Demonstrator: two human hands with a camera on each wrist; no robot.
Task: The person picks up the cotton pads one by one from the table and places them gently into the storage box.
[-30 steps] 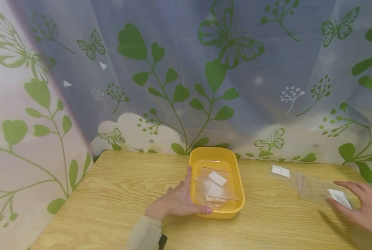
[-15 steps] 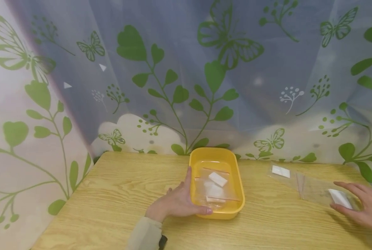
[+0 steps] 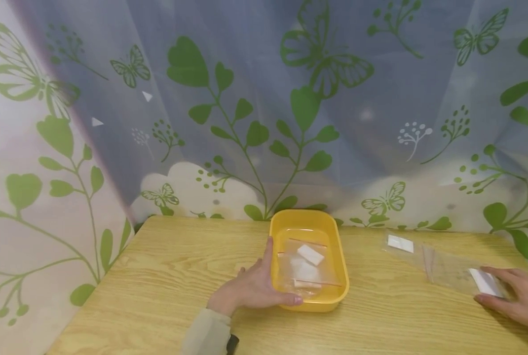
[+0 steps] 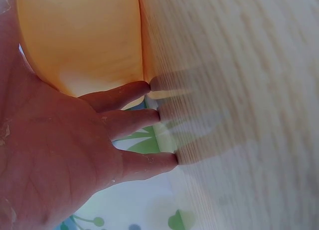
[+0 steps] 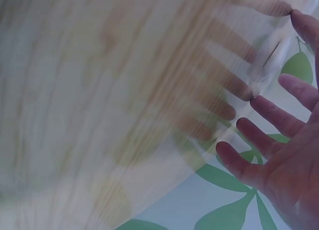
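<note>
A yellow plastic tray (image 3: pixel 345 276) stands at the table's middle, with several clear zip-lock bags (image 3: pixel 288 266) holding white pieces inside it. My left hand (image 3: pixel 250 291) lies round its near left corner, index finger along the left side and thumb along the front rim. In the left wrist view the other fingers are straight and spread, tips on the table beside the tray wall (image 4: pixel 84 40). At the right, my right hand (image 3: pixel 519 298) has thumb and index finger at opposite edges of a flat white piece (image 3: pixel 486 282) in a clear zip-lock bag (image 3: pixel 451 271); the other fingers extend straight.
Another clear bag with a white piece (image 3: pixel 400 243) lies just behind, its end meeting the nearer bag. The wood-grain table (image 3: pixel 179 256) reaches back to a curtain (image 3: pixel 255 74) printed with leaves and butterflies.
My right hand has come slightly down and to the right, and its thumb and index finger have drawn in to the white piece's edges. The left hand and tray stay in place.
</note>
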